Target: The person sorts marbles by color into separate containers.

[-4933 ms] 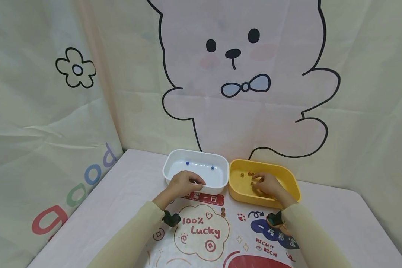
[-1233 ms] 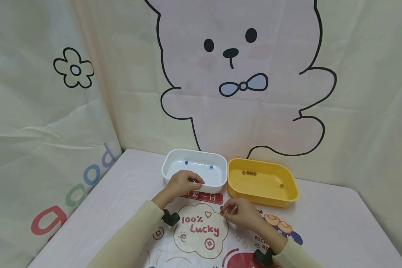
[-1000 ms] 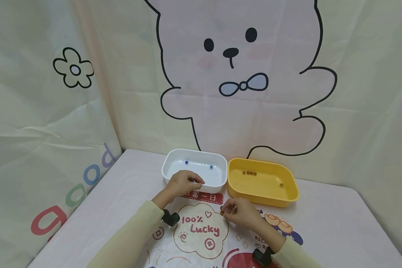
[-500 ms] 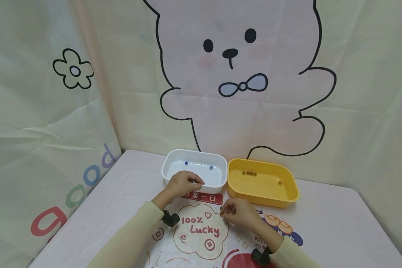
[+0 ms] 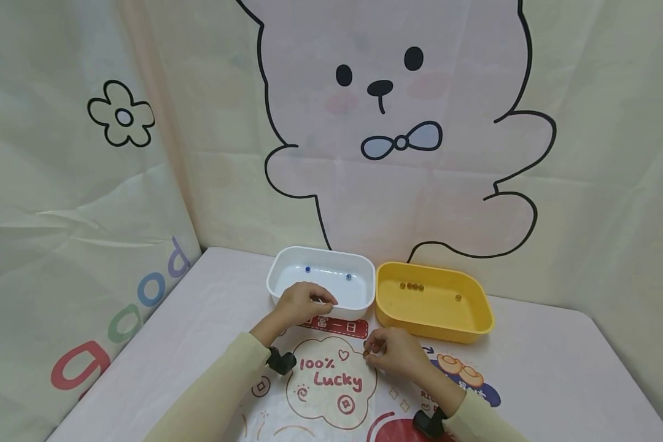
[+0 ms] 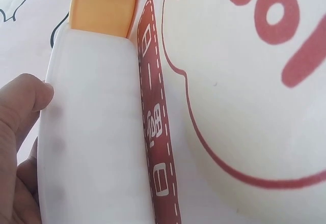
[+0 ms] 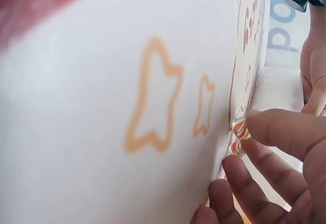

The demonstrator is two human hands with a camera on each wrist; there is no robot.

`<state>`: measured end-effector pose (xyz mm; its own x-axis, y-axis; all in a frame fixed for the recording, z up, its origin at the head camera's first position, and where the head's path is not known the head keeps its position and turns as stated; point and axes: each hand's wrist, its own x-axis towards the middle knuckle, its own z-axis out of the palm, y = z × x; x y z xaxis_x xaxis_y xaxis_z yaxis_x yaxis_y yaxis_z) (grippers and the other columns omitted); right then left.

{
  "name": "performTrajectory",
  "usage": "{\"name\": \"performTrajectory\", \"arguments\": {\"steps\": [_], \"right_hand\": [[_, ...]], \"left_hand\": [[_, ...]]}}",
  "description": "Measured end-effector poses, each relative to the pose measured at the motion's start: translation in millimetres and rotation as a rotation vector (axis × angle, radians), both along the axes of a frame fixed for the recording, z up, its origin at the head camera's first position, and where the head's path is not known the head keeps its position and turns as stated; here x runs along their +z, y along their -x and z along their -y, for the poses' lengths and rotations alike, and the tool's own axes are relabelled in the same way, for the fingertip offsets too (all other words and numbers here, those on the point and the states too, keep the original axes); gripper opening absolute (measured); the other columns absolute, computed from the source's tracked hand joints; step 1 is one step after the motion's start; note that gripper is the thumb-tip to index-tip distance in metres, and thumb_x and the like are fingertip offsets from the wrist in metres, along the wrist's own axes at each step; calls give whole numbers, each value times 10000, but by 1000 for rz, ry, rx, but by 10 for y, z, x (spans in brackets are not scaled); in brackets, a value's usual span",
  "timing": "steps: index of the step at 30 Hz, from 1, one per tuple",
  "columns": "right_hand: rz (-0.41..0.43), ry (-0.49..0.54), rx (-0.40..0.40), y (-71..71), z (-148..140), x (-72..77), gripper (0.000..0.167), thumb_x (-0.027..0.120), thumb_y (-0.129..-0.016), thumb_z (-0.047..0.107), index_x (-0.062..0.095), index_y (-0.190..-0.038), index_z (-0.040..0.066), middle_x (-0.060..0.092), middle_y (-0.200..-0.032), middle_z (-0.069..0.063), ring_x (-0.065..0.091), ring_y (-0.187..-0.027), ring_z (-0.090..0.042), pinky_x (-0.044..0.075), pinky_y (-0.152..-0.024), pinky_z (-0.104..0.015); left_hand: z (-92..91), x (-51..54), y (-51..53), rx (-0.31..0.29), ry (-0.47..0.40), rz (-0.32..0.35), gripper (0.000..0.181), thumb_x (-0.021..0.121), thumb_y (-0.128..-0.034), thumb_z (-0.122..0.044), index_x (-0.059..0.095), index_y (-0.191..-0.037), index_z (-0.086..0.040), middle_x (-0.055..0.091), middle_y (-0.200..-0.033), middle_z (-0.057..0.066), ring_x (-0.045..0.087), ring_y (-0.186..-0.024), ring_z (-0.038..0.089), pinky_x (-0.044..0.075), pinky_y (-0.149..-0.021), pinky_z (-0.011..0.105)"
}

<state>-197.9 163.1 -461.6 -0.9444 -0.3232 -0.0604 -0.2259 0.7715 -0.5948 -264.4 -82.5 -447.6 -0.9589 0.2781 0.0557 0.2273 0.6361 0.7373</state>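
Note:
My left hand hangs over the near rim of a white tub, fingers loosely bent. In the left wrist view dark fingertip shadows show through the tub wall, and no held object is visible. In front of the yellow tub, my right hand is low over the table cover. Its thumb and index finger pinch a clear glass marble with an orange-and-white swirl. A second such marble sits right beside it at the fingertips. Both are mostly hidden by the fingers in the head view.
Two blue marbles lie apart in the white tub. Several amber marbles form a short row in the yellow tub, with a lone marble to their right. The tubs stand side by side near the printed backdrop.
My right hand has left the yellow tub for the two marbles on the table cover. The amber marbles now stand in a row; the lone one rolls slowly back-left. My left hand stays put.

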Motion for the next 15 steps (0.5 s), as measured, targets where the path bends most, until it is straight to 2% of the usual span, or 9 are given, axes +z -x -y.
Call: {"name": "performTrajectory", "arguments": {"steps": [15], "right_hand": [[-26, -51, 21, -10, 24, 6, 121, 795, -755, 229, 678, -782, 244, 582, -726, 117, 510, -707, -99, 413, -643, -254]], "left_hand": [[-2, -8, -8, 10, 2, 6, 64, 717, -821, -328, 740, -872, -361, 690, -939, -156, 577, -898, 109, 469, -814, 343]]}}
